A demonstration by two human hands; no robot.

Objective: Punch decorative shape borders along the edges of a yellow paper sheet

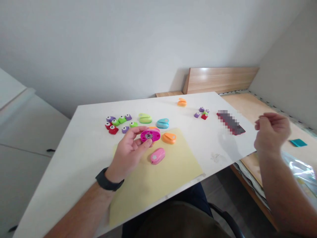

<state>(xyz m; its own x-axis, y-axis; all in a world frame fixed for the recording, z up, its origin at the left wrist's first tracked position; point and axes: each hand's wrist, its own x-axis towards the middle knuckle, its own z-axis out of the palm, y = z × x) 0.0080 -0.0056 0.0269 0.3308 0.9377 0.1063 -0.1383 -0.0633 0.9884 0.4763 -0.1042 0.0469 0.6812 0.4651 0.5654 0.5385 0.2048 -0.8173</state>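
Observation:
My left hand is closed on a magenta paper punch, held just above a pale yellow sheet with its metal underside facing me. A pink punch lies on the sheet just below it, and an orange punch sits to its right. My right hand hovers in the air beyond the table's right edge, fingers curled in a loose fist with nothing visible in them. A black watch is on my left wrist.
On the white table lie several small punches at the left, a green punch, a blue punch, an orange punch farther back and small ones at the right. A wooden bed stands to the right.

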